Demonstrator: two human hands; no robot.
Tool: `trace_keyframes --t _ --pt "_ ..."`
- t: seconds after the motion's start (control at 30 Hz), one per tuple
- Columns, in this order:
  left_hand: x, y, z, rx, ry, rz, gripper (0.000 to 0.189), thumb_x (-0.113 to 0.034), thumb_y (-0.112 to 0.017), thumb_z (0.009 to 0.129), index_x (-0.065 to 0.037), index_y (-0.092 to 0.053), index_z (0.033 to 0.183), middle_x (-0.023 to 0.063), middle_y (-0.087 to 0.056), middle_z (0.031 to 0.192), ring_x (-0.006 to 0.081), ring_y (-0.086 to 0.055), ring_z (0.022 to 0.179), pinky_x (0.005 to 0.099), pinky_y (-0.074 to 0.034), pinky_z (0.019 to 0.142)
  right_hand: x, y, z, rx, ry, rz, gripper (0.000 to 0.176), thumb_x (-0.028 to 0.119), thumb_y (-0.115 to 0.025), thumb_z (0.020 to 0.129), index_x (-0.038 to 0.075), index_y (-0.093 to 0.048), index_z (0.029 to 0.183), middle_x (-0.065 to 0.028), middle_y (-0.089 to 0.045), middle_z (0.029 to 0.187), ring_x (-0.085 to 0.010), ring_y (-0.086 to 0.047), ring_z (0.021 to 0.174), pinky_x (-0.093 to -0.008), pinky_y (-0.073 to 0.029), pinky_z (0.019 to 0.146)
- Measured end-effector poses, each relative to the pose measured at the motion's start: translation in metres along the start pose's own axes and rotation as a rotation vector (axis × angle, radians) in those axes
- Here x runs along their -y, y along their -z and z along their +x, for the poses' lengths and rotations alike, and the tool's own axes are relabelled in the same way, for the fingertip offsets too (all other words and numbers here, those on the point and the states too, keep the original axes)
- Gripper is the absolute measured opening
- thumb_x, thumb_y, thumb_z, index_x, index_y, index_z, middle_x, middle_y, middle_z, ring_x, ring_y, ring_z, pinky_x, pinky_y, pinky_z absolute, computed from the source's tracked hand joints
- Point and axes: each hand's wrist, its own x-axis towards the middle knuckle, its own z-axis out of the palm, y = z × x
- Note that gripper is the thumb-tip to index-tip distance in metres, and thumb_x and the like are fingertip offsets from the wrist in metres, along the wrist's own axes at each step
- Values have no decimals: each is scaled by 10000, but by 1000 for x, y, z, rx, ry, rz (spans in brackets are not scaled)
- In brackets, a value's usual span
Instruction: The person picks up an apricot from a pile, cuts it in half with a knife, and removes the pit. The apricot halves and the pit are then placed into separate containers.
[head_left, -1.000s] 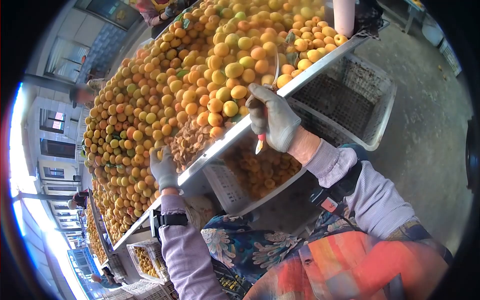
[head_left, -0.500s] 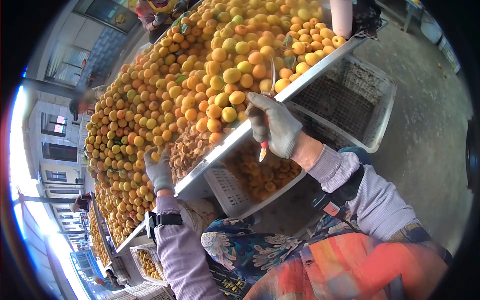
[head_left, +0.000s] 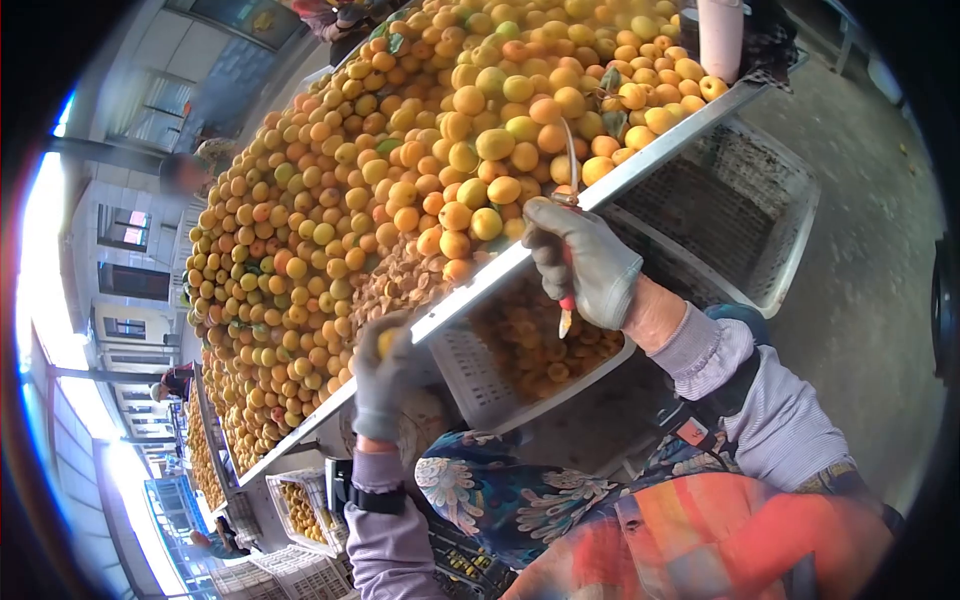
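Observation:
My right hand [head_left: 590, 262], in a grey-white glove, is wrapped round a knife [head_left: 573, 160] with a thin curved blade. The blade points up over the table's metal edge, and a red end pokes out below the fist. My gloved left hand [head_left: 382, 385], blurred by motion, is closed round an apricot [head_left: 387, 343], just in front of the edge. Beyond it, on the table, lies a heap of brown apricot pits [head_left: 395, 282]. Loose apricots [head_left: 330, 230] cover the tabletop. Under my right hand stands a crate [head_left: 475, 375] holding halved apricots.
The metal table edge [head_left: 640, 165] runs diagonally between me and the fruit. Another plastic crate [head_left: 790, 240] stands to the right below it. At lower left is a crate of apricots [head_left: 305, 515]. Other people are around the table's far side.
My left hand has come off the pile, toward me and to the right, with an apricot in it. My right hand still grips the knife. The view has shifted slightly.

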Motion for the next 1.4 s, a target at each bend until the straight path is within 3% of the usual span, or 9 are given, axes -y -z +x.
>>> trace_keyframes --t 0.07,0.27,0.47,0.6,0.7,1.0,1.07,1.17,1.4 --pt "-15 -3 -8 153 214 -357 351 -176 -618 892 11 -565 1185 53 -596 1107 133 -542 997 249 -449 874 -4 4 2 34 -18 -31 261 331 -580 936 116 -543 795 55 -471 635 -32 -389 450 -195 -319 410" --pt "42 3 -7 -81 349 -552 338 -55 -613 891 25 -536 1210 57 -580 1133 130 -532 1038 256 -437 907 -11 0 -3 33 -92 -195 290 353 -663 860 78 -575 838 30 -504 631 -52 -427 464 -209 -351 408" --pt "165 46 -3 -419 450 -100 335 -43 -602 882 21 -539 1204 123 -620 1113 188 -598 1005 282 -475 884 -45 4 5 263 146 -569 151 225 -625 884 88 -578 839 50 -486 654 -18 -443 539 -169 -380 496" --pt "203 60 -1 -466 574 -15 398 -48 -620 862 -2 -525 1246 149 -628 1121 211 -612 1013 293 -484 872 -57 -3 -9 303 -54 -814 131 171 -621 894 79 -538 852 48 -500 641 -38 -434 509 -206 -365 477" --pt "202 55 25 -362 434 -44 514 -54 -652 810 -113 -523 1303 144 -597 1211 253 -601 1082 326 -477 913 -72 -1 -11 372 -139 -891 170 200 -627 881 51 -545 881 10 -524 623 -71 -490 532 -237 -403 495" --pt "202 54 54 -75 362 478 444 -123 -649 795 -90 -561 1229 143 -579 1170 265 -599 1032 333 -495 860 -82 -3 -8 432 -24 -1321 263 284 -625 853 25 -580 876 -113 -592 672 -235 -591 608 -349 -466 616" --pt "203 53 48 -108 545 -223 478 -86 -625 817 -95 -508 1281 81 -579 1080 162 -596 901 271 -498 768 -85 -2 -5 433 -31 -1318 259 280 -625 855 26 -581 881 -105 -589 667 -224 -585 602 -343 -465 616" --pt "192 52 34 -264 489 -417 497 -69 -577 862 -76 -441 1340 38 -552 1027 89 -546 827 225 -476 711 -90 0 -5 443 -29 -1171 258 281 -633 856 29 -580 870 -72 -579 648 -177 -559 583 -321 -459 601" --pt "140 61 10 -299 349 -1189 485 -77 -567 923 -88 -402 1379 89 -555 1173 196 -566 1078 344 -483 936 -86 -8 -8 396 -196 -824 177 233 -637 878 77 -564 836 43 -520 657 -41 -469 565 -214 -401 531"
